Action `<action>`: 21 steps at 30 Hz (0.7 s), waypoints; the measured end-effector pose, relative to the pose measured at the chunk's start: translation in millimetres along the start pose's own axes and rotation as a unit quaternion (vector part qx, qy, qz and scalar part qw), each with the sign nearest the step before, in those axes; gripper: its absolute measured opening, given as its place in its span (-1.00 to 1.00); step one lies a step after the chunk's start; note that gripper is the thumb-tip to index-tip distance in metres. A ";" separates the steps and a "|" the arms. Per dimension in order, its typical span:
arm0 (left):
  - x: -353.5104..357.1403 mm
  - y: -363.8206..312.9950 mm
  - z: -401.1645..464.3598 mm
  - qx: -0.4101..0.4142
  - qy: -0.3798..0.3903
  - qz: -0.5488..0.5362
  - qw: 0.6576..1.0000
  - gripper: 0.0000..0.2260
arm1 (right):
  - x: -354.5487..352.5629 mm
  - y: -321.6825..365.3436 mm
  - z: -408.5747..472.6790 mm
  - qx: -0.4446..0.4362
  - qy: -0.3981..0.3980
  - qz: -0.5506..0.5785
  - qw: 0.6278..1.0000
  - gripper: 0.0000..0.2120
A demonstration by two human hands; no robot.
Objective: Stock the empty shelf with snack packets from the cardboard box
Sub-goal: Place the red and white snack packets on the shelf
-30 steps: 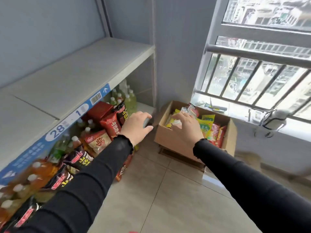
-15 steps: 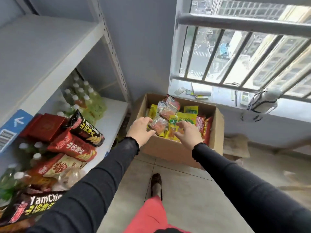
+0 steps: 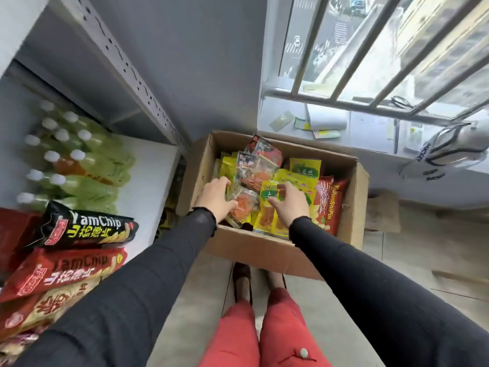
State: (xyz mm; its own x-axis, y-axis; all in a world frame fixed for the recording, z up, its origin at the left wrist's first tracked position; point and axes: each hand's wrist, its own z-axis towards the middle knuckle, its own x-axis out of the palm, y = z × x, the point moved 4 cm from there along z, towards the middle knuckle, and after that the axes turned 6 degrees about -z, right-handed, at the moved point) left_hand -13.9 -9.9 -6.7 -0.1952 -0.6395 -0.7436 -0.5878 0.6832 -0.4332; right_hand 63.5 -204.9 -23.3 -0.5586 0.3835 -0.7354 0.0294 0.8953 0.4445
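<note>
An open cardboard box (image 3: 267,250) stands on the floor below me, full of snack packets. My left hand (image 3: 215,198) is inside it on the left, fingers curled round the edge of a clear packet of orange snacks (image 3: 244,205). My right hand (image 3: 289,206) is beside it, with fingers and thumb curled on the top of a yellow packet (image 3: 266,221). More yellow packets (image 3: 304,168) and red packets (image 3: 330,200) lie further right in the box. Only a white corner of the upper shelf (image 3: 13,25) shows at top left.
The lower shelf (image 3: 153,176) at left holds green bottles (image 3: 87,165) and YamChip bags (image 3: 87,229). A perforated shelf post (image 3: 127,72) runs down to the box. The window sill (image 3: 370,128) holds papers, and a white bag (image 3: 447,149) hangs by it. My red-trousered legs (image 3: 264,335) stand on the tiles.
The view has tilted down and closer to the box. Both hands have dropped from the box's rim in among the packets and now curl on them.
</note>
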 end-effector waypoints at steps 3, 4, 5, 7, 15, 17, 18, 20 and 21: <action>12.0 4.1 23.3 -0.021 0.009 0.000 1.000 -0.48 | 0.3 1.9 41.0 0.011 -0.012 -0.051 0.999 -0.49; 16.2 6.0 30.4 -0.030 0.012 -0.002 0.999 -0.48 | 1.7 3.2 53.7 0.016 -0.013 -0.071 0.997 -0.47; 20.7 8.4 37.3 -0.040 0.014 -0.005 0.999 -0.47 | 3.7 4.0 65.2 0.023 -0.013 -0.086 0.996 -0.45; 30.6 13.9 49.0 -0.059 0.021 -0.008 0.998 -0.45 | 9.7 4.2 83.9 0.040 -0.009 -0.101 0.994 -0.40; 61.7 30.8 69.0 -0.128 0.060 -0.019 0.990 -0.53 | 37.3 1.3 126.2 0.112 0.012 -0.079 0.991 -0.07; 66.6 33.6 69.5 -0.136 0.066 -0.029 0.988 -0.55 | 38.8 -0.9 133.5 0.125 0.016 -0.064 0.990 -0.04; 68.3 34.6 69.1 -0.140 0.068 -0.037 0.987 -0.53 | 39.1 -1.9 137.0 0.131 0.022 -0.052 0.990 -0.04; 71.3 37.2 67.9 -0.147 0.064 -0.058 0.985 -0.51 | 42.3 -4.6 143.6 0.149 0.038 -0.016 0.988 -0.07; 72.6 38.7 67.0 -0.151 0.058 -0.074 0.984 -0.51 | 45.4 -6.9 146.9 0.158 0.043 0.011 0.986 -0.10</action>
State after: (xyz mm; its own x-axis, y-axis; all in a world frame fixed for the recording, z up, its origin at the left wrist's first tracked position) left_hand 1.8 -6.3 -111.6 -0.1689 -0.7717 -0.6132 -0.8200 0.4552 -0.3470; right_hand 159.7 -160.4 -134.9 -0.6229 0.3954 -0.6750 0.2916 0.9180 0.2687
